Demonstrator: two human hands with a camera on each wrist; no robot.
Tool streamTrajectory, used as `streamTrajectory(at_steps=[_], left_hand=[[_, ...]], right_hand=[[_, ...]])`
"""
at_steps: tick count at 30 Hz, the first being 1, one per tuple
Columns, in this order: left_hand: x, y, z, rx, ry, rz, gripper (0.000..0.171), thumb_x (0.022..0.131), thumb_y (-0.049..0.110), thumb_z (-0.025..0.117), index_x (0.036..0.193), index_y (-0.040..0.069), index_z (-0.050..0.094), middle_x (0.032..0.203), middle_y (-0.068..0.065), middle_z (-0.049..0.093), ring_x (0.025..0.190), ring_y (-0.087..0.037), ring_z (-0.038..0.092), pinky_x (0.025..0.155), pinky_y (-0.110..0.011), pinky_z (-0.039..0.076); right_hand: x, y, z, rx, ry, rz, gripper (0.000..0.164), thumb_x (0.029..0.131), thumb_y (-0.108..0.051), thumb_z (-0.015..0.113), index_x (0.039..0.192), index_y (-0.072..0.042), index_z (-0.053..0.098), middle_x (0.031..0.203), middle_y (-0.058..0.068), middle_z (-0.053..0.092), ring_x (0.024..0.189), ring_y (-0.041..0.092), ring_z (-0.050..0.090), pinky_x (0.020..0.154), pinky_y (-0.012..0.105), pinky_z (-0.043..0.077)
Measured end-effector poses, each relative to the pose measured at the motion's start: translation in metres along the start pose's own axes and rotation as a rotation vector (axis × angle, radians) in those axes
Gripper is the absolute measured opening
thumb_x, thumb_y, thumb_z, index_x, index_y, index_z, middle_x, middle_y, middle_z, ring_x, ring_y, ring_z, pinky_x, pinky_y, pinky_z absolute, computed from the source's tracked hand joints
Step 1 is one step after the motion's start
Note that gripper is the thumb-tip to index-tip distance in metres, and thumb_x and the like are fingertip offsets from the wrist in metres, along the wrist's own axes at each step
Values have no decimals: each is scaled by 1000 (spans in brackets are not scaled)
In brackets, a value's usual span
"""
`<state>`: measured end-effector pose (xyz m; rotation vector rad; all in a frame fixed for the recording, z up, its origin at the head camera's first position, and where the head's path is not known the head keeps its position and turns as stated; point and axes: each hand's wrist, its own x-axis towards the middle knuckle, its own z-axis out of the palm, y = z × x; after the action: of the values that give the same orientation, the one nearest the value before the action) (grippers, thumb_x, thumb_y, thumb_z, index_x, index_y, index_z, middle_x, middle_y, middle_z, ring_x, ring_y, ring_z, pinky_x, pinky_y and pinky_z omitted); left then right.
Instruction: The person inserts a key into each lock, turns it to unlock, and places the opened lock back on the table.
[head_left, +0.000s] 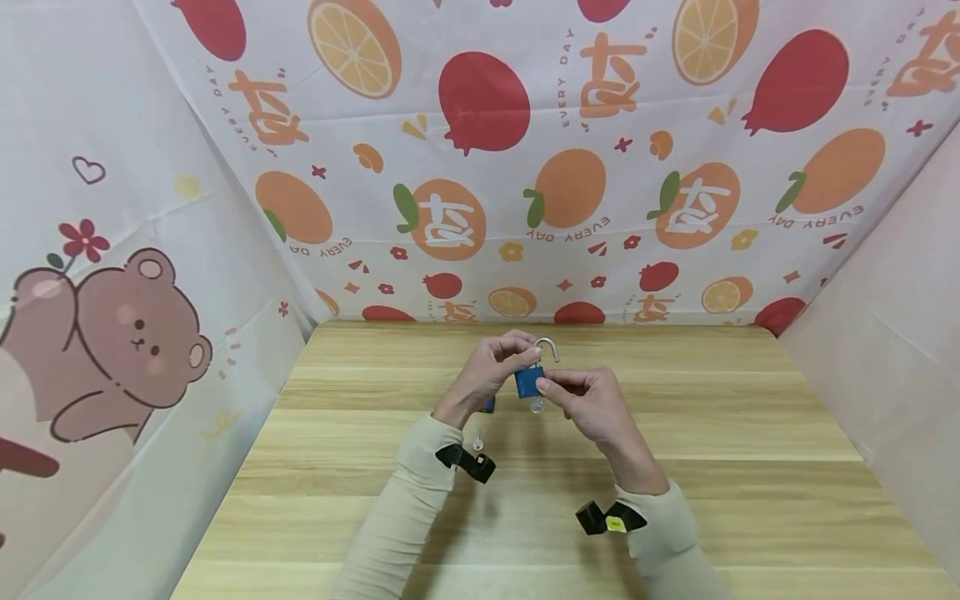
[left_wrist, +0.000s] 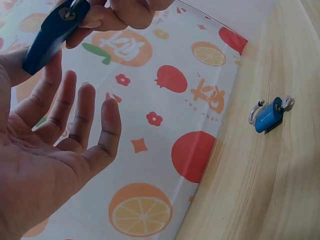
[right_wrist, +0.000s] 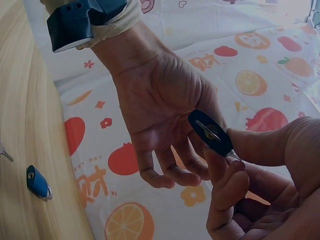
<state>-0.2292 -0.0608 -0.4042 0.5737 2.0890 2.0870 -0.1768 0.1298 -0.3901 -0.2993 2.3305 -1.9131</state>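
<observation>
Two pale sleeves (head_left: 397, 517) reach in over a wood-grain table (head_left: 750, 467), each with a black wrist camera (head_left: 611, 518) strapped at the cuff. Past the left cuff, a loose key (head_left: 478, 441) lies on the table. Just beyond it lies a second padlock (left_wrist: 269, 116), blue, on its side; from above, the left wrist partly hides it. Right hand (head_left: 600, 406): thumb and fingers pinch the blue body of the held padlock (head_left: 528, 382), which is raised above the table between both hands. Left hand (head_left: 491, 371): thumb and forefinger grip the same padlock near its top; the other fingers spread loosely. The shackle (head_left: 550, 345) stands open, one end free, and a key (head_left: 537, 406) sits in the keyhole underneath. Behind the table hangs a white cloth (head_left: 480, 175) printed with oranges and red fruit.
</observation>
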Motion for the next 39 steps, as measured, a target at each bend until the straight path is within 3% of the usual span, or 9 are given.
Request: streamTrajectory(at_steps=[6,10,14,20,24,31,34,39], left_hand=[[-1,-2,-1,44,9,4,27,98,13,63,99,-14,68,115,-2,66,118,-15,54,108,-36,42],[-1,-3,0,43,3,-3,25,100,17,63,100,-6,71,112,-6,67,106,-14,59,96,-30,47],[-3,-4,0,28,-7,-32,22,102,22,61,103,3,71,101,-2,69,92,-13,60,85,-26,49],[-5,-4,0,2,-5,-56,32,106,26,53,118,-1,64,101,4,66,94,-10,62,87,-29,53],[-6,-2,0,-6,-4,-39,36,109,27,47,122,-4,60,106,-2,65,95,-9,63,86,-33,54],[-11,0,-3,103,7,-1,35,109,23,46,126,-6,59,124,-24,63,93,-8,62,88,-45,56],[-14,1,-4,156,12,16,31,107,18,49,127,-3,61,125,-23,63,95,-15,63,90,-47,55],[-17,2,-4,258,-9,49,30,100,8,60,129,3,62,128,-18,63,107,-30,63,88,-36,54]], right_hand=[[-1,1,1,-21,24,20,28,95,-18,72,115,2,75,91,16,77,58,10,47,53,22,42],[-2,1,1,-21,40,29,28,95,-20,72,115,1,76,91,12,78,59,10,48,54,23,43],[-2,2,2,-24,47,37,29,95,-22,73,115,-1,76,93,12,78,60,11,48,54,23,42],[1,3,2,-12,66,46,30,96,-22,72,117,-2,75,95,13,78,60,10,48,54,22,42],[6,5,1,-1,105,55,30,95,-21,73,116,-1,75,94,9,78,60,10,49,55,23,45],[13,9,-2,23,137,101,29,95,-22,73,116,-2,76,84,-2,73,65,11,51,57,23,45],[16,11,-2,22,140,105,29,95,-23,73,116,-4,76,84,0,72,67,12,51,58,24,46],[21,14,-4,27,141,141,28,95,-28,73,116,-10,77,82,-1,69,65,14,50,50,23,38]])
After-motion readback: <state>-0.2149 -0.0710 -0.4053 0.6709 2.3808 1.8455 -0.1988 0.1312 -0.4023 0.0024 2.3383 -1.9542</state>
